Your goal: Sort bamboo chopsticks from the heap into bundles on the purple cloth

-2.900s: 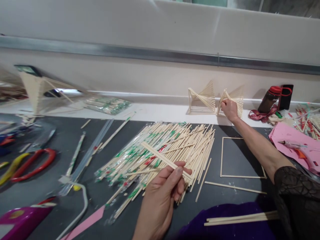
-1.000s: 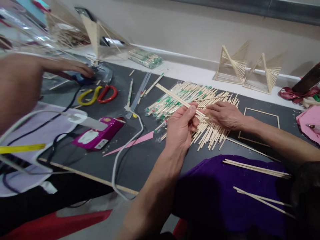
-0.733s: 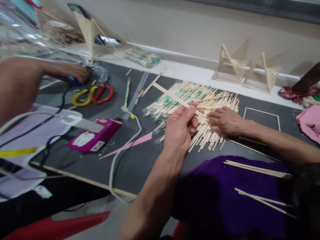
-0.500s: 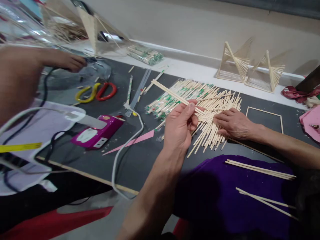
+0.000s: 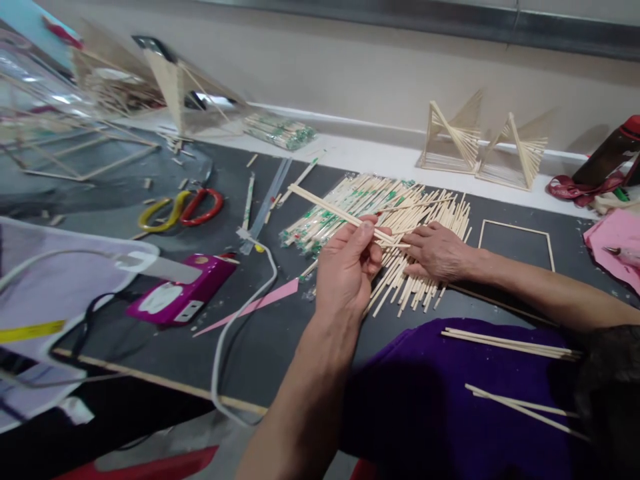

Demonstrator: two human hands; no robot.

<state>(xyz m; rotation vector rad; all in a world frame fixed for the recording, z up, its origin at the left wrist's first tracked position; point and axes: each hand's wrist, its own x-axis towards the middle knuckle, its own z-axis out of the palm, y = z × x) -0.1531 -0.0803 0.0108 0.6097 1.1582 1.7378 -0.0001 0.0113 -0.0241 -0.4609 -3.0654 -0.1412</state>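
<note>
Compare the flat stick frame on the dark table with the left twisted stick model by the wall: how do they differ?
The flat stick frame lies on the dark table, while the twisted stick model stands up on the white ledge. The frame shows a bare outline; the model has many sticks fanned in slanting rows. Both are made of thin, pale sticks.

left hand [image 5: 350, 267] raised with thumb pressed to curled fingers, right hand [image 5: 436, 255] beside it, palm down, fingers spread, forearm stretched rightward
</note>
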